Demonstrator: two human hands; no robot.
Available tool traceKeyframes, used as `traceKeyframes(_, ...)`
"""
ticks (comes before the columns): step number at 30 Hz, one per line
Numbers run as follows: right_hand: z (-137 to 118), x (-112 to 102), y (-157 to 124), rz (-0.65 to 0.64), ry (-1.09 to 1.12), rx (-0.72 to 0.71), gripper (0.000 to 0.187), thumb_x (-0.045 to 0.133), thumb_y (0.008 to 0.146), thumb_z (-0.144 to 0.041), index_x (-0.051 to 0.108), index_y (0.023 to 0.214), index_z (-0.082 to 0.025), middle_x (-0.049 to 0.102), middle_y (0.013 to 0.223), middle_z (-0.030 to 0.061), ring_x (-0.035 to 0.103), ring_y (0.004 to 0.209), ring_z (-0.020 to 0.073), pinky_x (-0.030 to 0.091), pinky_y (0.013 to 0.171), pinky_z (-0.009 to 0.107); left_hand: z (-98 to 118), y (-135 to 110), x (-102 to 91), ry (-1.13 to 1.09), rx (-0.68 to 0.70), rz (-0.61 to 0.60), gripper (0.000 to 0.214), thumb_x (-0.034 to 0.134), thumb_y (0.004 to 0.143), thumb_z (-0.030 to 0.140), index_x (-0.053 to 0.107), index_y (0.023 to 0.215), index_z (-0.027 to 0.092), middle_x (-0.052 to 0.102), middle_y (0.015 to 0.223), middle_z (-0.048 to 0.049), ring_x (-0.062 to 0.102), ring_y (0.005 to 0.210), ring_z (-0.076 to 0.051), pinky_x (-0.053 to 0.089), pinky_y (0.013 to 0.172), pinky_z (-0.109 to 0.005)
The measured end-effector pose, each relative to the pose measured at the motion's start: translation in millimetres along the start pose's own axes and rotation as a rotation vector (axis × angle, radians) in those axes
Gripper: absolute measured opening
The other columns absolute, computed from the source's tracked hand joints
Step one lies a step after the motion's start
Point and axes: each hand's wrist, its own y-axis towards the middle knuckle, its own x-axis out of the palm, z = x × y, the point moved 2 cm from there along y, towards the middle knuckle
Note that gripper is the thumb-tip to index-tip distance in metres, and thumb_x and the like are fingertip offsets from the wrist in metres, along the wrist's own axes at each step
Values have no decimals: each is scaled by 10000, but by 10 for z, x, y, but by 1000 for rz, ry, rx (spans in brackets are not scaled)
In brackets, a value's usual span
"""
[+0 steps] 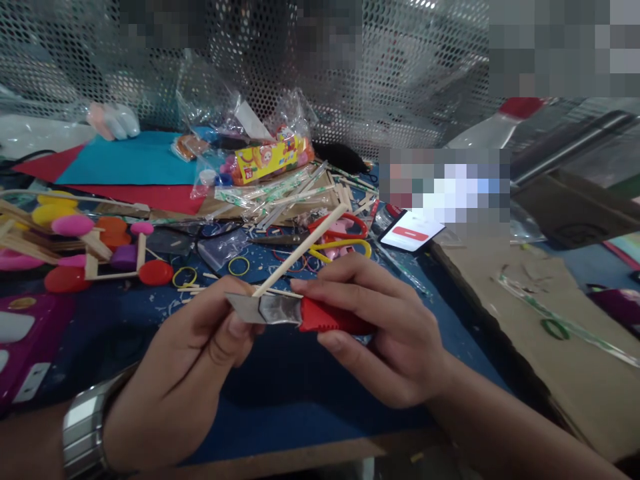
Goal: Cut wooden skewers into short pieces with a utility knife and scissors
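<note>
My left hand (200, 347), with a metal watch band (85, 427) on its wrist, pinches a thin pale wooden stick (300, 252) near its lower end. The stick slants up and to the right. In my right hand (390, 327) is a utility knife (337, 317) with a red handle, its fingers closed round the grip. The knife's metal blade (245, 308) points left and lies against the stick's lower end, close to my left thumb. Just behind my hands are scissors with red and yellow handles (345, 230) and a yellow rubber band (239, 266).
Stick-and-clay models (100, 253) stand at the left, above a purple plastic object (30, 347). Wrapped sticks (285, 193) and a bag of colourful clay (270, 160) lie at the back. A lit phone (413, 230) and brown cardboard (550, 333) are at the right.
</note>
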Motion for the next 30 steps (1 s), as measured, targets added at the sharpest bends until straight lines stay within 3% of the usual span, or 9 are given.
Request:
traceKeyframes(5, 11, -12, -4, 2, -1, 0, 365, 632, 933, -244, 676, 1274, -122, 672, 1069, 123, 654, 960, 210, 591, 810, 351, -41, -13, 23, -175, -89, -18, 293, 431, 1061, 442, 551, 860, 266, 444, 661, 46, 409, 565, -117, 397, 503, -244)
traceKeyframes(13, 25, -46, -8, -9, -13, 9, 376, 631, 925, -225, 683, 1263, -68, 657, 1047, 128, 645, 976, 206, 576, 849, 350, -45, -32, 11, -220, -89, -18, 257, 412, 1070, 429, 549, 912, 279, 423, 644, 58, 374, 546, -114, 368, 510, -262)
traceKeyframes(18, 44, -33, -20, -10, -3, 30, 373, 636, 918, -231, 683, 1277, -142, 663, 1057, 112, 652, 952, 219, 590, 796, 380, -50, -19, -4, -150, -73, -15, 251, 409, 1070, 428, 551, 919, 287, 419, 645, 57, 396, 558, -121, 387, 501, -253)
traceKeyframes(24, 43, -18, -31, 2, -16, 25, 394, 629, 914, -226, 688, 1292, -136, 661, 1043, 116, 659, 922, 220, 591, 776, 380, -13, -3, -24, 61, -17, 13, 222, 431, 1065, 376, 579, 931, 279, 514, 691, 50, 465, 574, -105, 410, 512, -228)
traceKeyframes(30, 21, -22, -40, 5, -28, 21, 392, 628, 910, -227, 704, 1274, -104, 650, 1039, 120, 658, 884, 210, 591, 754, 367, 40, -20, -20, 158, 71, 27, 214, 423, 1070, 338, 538, 901, 279, 487, 667, 69, 452, 543, -88, 408, 501, -197)
